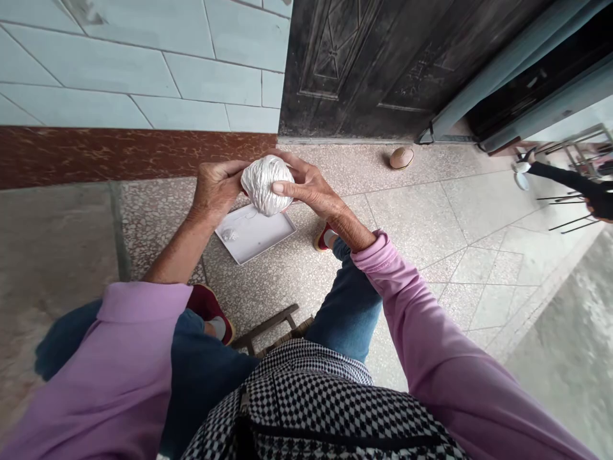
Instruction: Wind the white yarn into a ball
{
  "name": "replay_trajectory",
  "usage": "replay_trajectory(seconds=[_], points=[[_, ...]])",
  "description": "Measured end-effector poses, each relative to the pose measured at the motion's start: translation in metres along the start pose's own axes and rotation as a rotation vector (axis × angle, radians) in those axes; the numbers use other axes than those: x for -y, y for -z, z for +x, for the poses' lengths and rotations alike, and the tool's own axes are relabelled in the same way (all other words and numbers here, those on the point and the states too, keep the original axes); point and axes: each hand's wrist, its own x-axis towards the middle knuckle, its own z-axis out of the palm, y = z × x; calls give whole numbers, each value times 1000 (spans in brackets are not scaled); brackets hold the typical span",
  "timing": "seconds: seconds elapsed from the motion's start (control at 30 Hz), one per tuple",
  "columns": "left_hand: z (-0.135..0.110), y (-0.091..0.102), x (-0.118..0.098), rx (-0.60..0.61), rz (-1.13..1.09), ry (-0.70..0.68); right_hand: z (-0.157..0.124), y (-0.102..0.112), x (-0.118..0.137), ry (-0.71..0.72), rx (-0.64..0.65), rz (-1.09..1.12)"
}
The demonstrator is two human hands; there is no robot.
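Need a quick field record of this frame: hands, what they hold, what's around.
left hand: grips the left side of the ball of white thread
right hand: grips the ball's right side, thumb across its front
under the hands: white tray on the terrazzo floor, with a small clump of thread on it
seat: wooden stool between the knees
by the door: round brown object, kind unclear
far right: another person's black sleeve
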Motion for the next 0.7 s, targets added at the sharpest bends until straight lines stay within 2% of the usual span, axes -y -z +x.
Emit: replay_trajectory(seconds=[0.13, 0.23, 0.37, 0.53, 0.7], points=[[-3, 0, -5, -15, -74, -28, 2, -10, 13, -31, -94, -26], [-8, -2, -10, -8, -90, -34, 10, -10, 14, -25, -145, -11], [-11, -6, -8, -12, -43, -59, 30, -2, -6, 26, -128, 57], [-13, -8, 0, -13, -10, 31, 48, 6, -32, 63, -145, 102], [-18, -8, 3, 61, 3, 36, 66, 24, -47, 85, -198, 65]])
